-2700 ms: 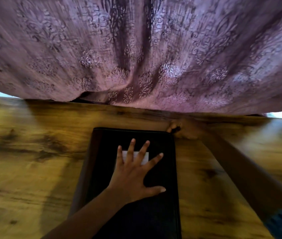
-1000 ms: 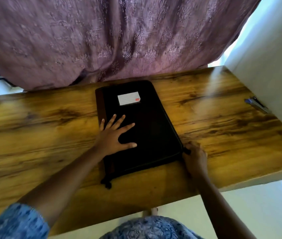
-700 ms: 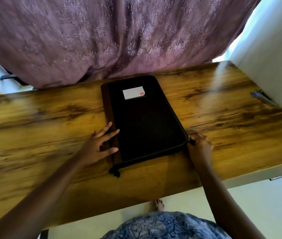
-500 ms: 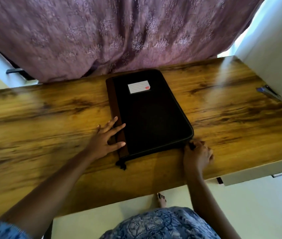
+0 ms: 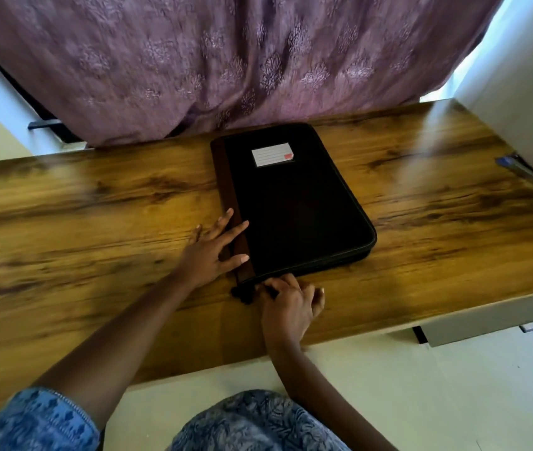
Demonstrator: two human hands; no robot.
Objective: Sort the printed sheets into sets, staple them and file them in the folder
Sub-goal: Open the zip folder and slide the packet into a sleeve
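Item under inspection: one black folder (image 5: 297, 203), closed, lying flat on the wooden table (image 5: 96, 222) near its middle, with the far end just short of the purple curtain (image 5: 226, 60). A white label (image 5: 271, 154) faces up.

Left hand (image 5: 213, 252): open, fingers straight and spread, pressing partly on the table and partly on the folder's brown spine strip. Judged purpose: to pin the folder so it does not slide under a sideways pull.

Right hand (image 5: 291, 307): fingers curled, thumb and forefinger pinching at the zip (image 5: 323, 264) on the near edge, close to the spine corner. The pull itself is hidden under the fingers. A dark tassel (image 5: 242, 296) lies on the table just beside them.

No printed sheets are visible; whether they are inside the folder cannot be told.

What appears to be a stapler (image 5: 519, 166), too blurred to confirm, lies against the wall at the right end, well apart from both hands.

Assessment: the work concerns the zip only; whether sorting and stapling are finished cannot be judged.
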